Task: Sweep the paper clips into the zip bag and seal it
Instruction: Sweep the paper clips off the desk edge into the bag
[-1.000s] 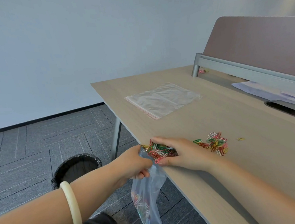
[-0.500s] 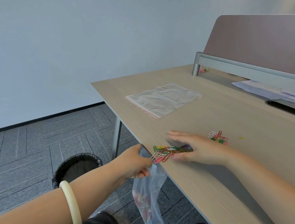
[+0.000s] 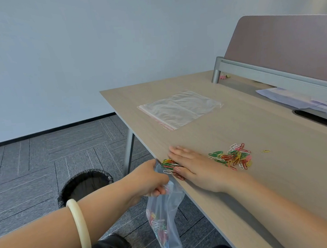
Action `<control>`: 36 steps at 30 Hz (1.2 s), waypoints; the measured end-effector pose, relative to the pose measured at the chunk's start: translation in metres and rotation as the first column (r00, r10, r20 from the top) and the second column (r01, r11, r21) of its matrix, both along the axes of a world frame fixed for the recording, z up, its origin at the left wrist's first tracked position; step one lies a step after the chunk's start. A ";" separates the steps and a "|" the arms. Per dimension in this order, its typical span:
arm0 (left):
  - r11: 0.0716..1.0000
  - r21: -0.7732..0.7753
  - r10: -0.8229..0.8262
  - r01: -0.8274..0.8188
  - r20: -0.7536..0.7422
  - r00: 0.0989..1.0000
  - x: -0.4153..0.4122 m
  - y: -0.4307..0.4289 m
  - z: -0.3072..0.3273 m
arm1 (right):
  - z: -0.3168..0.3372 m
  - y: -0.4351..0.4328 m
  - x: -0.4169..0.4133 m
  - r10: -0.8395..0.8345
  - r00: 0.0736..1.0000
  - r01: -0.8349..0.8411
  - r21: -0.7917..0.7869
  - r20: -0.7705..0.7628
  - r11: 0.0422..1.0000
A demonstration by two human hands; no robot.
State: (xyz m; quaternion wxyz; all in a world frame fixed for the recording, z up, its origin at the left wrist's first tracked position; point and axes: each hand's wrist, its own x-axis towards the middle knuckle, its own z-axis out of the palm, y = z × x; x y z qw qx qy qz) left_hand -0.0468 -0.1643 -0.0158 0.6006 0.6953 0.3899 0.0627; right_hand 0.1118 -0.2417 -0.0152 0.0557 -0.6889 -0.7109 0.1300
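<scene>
**Pale wood desk, clips at its edge**

On the smooth desk [image 3: 266,173], coloured wire paper clips [image 3: 231,157] lie scattered. The right hand [image 3: 191,164], flat with fingers spread, covers some. The left hand [image 3: 146,180] pinches the crinkly clear zip bag [image 3: 165,221] hanging below.

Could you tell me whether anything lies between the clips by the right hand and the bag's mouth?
Nothing visible does. The right hand presses a clump of clips at the desk edge, and the left hand holds the bag open just below it.
</scene>
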 end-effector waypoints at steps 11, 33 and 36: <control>1.000 0.012 -0.017 0.017 -0.002 1.000 -0.003 -0.001 0.002 | 0.026 -0.036 0.057 -0.168 0.980 0.163 -0.046 -0.105 0.985; 1.000 -0.014 -0.024 0.025 0.033 0.999 -0.002 -0.002 -0.003 | 0.000 0.001 -0.014 -0.025 0.896 0.068 0.082 -0.444 0.994; 1.000 -0.017 -0.019 0.019 0.037 0.999 -0.001 -0.001 -0.004 | 0.001 0.004 -0.012 -0.048 0.783 0.141 0.101 -0.620 0.985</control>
